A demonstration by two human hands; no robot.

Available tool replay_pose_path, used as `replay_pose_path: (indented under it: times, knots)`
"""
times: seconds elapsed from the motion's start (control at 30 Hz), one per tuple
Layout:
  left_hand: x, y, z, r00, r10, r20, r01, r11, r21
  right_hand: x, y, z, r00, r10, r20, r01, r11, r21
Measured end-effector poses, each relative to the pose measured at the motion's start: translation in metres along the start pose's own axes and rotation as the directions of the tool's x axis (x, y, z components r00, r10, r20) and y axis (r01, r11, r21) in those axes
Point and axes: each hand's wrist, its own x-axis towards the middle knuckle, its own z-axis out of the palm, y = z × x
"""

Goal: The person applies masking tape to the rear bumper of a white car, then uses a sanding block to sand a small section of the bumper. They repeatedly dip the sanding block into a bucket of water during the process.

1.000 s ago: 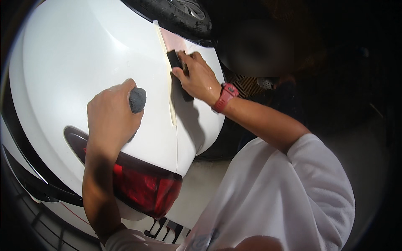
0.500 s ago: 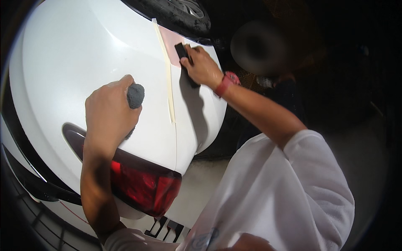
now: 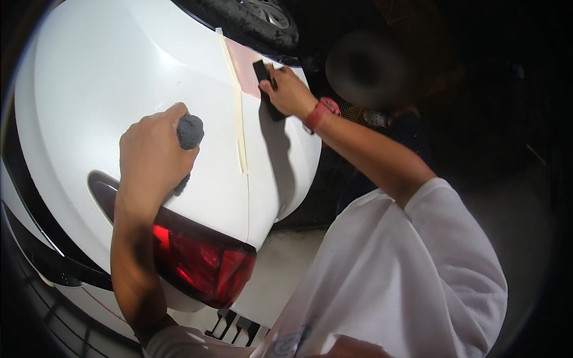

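A white car's rear corner [image 3: 107, 65] fills the left half of the view. My left hand [image 3: 149, 152] is closed round a dark grey sponge-like wad [image 3: 190, 132], which bulges out above and below the fist over the white panel. Farther right, my right hand [image 3: 292, 94] grips a long black block [image 3: 260, 70], held against the bumper at the edge of a dull pink patch [image 3: 242, 59]. A strip of cream masking tape [image 3: 239, 116] runs along the panel seam, left of the patch. The block's underside is hidden.
A red tail light [image 3: 206, 265] lies below my left hand. The car's wheel [image 3: 262, 27] is at the far side, beyond the pink patch. On the right, legs and a shoe [image 3: 375, 117] show against the dark floor.
My right hand has slid the black block slightly right across the bumper, away from the tape. My left hand keeps its grip on the grey wad, with little movement.
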Motion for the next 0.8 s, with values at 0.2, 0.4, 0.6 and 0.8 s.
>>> replay_pose_path:
  times: [0.2, 0.4, 0.6, 0.8]
  knots:
    - [-0.002, -0.008, 0.002, 0.997, 0.046, -0.067, -0.046, 0.999, 0.001, -0.115, -0.002, -0.007, 0.999, -0.003, 0.051, -0.002, 0.994, 0.110]
    - [0.012, -0.022, 0.000, 0.940, 0.142, -0.309, -0.130, 0.990, 0.059, -0.127, 0.051, -0.072, 0.999, 0.013, -0.034, -0.009, 0.995, 0.104]
    - [0.020, -0.019, 0.013, 0.957, -0.021, -0.291, 0.059, 0.991, 0.122, -0.128, 0.118, -0.182, 0.986, 0.166, -0.012, -0.166, 0.985, -0.039]
    - [0.052, 0.014, 0.044, 0.921, -0.120, -0.372, 0.188, 0.970, 0.154, -0.144, 0.167, -0.308, 0.950, 0.299, -0.092, -0.301, 0.953, -0.017]
